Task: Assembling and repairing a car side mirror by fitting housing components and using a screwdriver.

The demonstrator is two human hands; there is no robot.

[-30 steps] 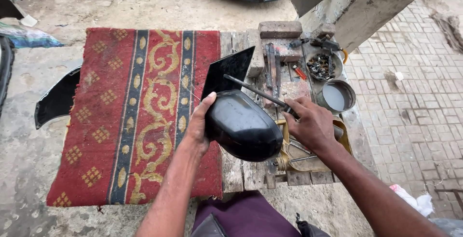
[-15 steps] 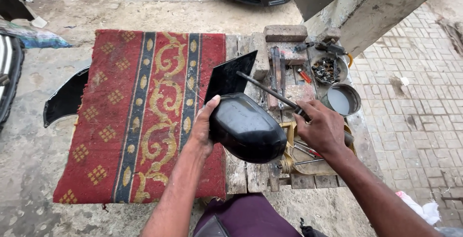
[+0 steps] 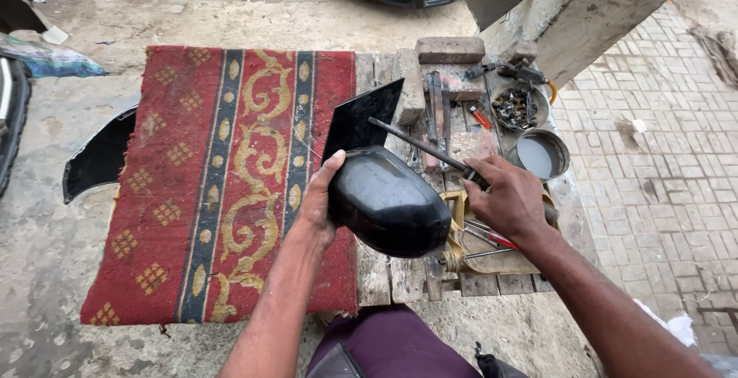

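Hands on black mirror housing [image 3: 388, 201] and screwdriver [image 3: 419, 146]

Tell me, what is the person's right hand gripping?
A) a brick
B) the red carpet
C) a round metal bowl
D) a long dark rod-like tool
D: the right hand is closed around a long dark rod-like tool whose tip points up and to the left, above the black mirror housing that the left hand steadies.

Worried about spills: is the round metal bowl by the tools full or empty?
Partly filled: the metal bowl shows a flat pale grey surface below its rim. What the stuff is, cannot tell.
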